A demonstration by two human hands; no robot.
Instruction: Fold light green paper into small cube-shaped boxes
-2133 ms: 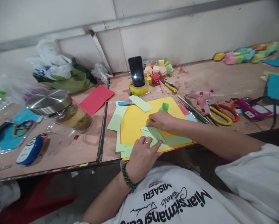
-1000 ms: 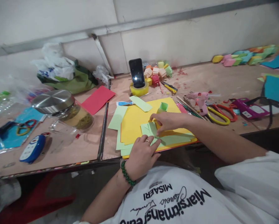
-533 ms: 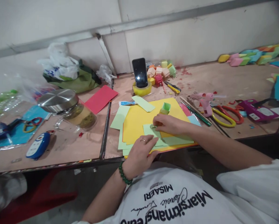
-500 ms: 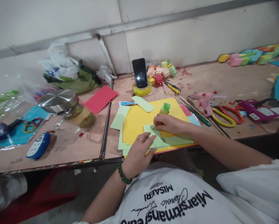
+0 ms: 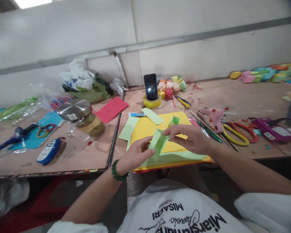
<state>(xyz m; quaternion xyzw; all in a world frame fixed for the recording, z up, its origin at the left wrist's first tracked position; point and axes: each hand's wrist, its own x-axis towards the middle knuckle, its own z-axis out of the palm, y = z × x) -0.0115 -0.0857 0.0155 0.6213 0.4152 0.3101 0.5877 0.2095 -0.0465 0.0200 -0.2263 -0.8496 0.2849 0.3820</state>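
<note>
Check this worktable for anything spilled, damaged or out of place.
Reddish blotches mark the tabletop beyond the yellow cutter, possibly a spill or stain. A phone is propped up on a yellow tape roll, an unusual stand.

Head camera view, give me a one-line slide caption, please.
Folded green paper, held between left grip and right grip above yellow paper, with a phone standing farther back.
</note>
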